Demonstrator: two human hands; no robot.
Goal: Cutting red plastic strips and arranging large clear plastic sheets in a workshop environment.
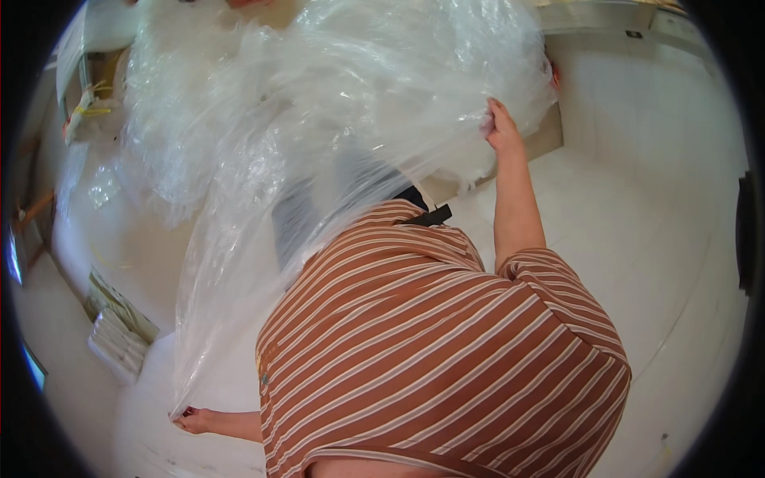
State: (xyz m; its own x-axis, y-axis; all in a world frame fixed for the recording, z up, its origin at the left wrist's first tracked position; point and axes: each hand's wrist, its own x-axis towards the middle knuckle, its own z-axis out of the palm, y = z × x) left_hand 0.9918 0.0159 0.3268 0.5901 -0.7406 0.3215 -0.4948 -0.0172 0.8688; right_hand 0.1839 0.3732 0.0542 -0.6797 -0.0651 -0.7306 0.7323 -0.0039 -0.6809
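Observation:
A wide sheet of clear plastic film [231, 231] is pulled taut across the front of my body, creased and shiny. My left hand [191, 419], low on the left, is closed on one gathered corner of it. Out to the upper right, my right hand [502, 127] pinches another part of its edge, with my arm stretched forward. Between the hands the film slants over my dark trousers, which show through it. Ahead, it runs into a big crumpled heap of clear film [358, 72], whose underside is hidden.
At the left, a stack of white wrapped bundles [118, 346] lies by a greenish flat pack [119, 303]. Yellow strips [94, 110] hang at the upper left. A pale wall [637, 95] stands to the right, and a dark object [746, 231] sits at the right rim.

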